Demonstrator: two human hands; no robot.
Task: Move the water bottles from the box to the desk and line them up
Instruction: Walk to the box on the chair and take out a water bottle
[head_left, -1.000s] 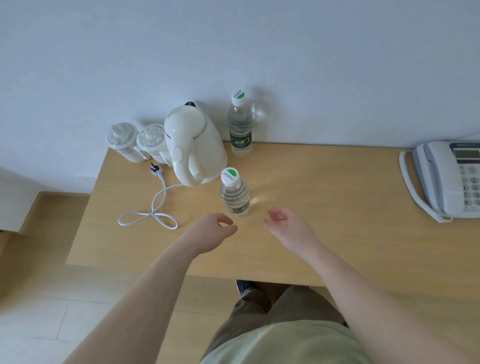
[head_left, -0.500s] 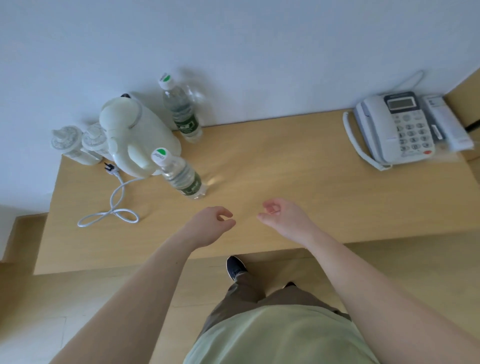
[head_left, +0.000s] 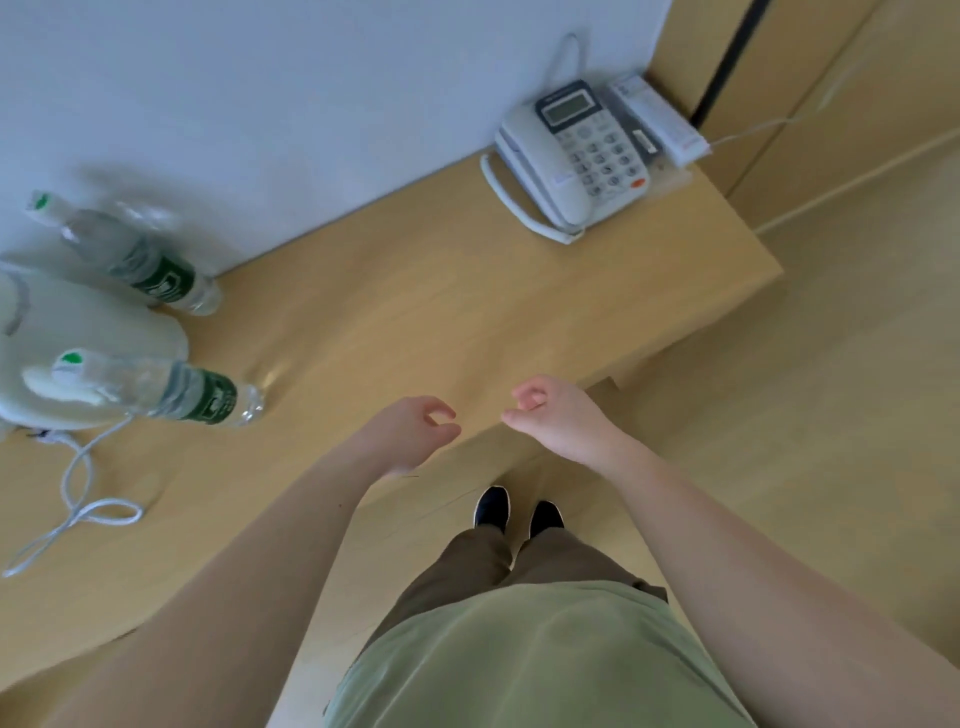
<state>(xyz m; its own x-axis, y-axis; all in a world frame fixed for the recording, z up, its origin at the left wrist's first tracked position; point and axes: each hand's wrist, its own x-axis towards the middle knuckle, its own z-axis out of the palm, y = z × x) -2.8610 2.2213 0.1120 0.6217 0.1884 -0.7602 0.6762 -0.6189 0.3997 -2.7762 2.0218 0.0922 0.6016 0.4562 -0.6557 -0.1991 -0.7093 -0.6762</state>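
Observation:
Two clear water bottles with green labels and white caps stand on the wooden desk (head_left: 415, 312). One bottle (head_left: 140, 260) is against the wall at the far left. The other bottle (head_left: 176, 395) stands nearer, in front of the kettle. My left hand (head_left: 410, 431) hovers over the desk's front edge, fingers loosely curled, holding nothing. My right hand (head_left: 558, 421) is beside it, just past the edge, also loosely curled and empty. No box is in view.
A white electric kettle (head_left: 67, 364) sits at the left with its cord (head_left: 78, 499) looped on the desk. A grey desk telephone (head_left: 576, 150) stands at the right end by the wall. Wooden floor and my shoes (head_left: 514, 512) lie below.
The view has swung to the right, so the bottles and kettle slid to the left edge and the phone came toward the centre. Both hands stayed empty and drew back to the desk's front edge.

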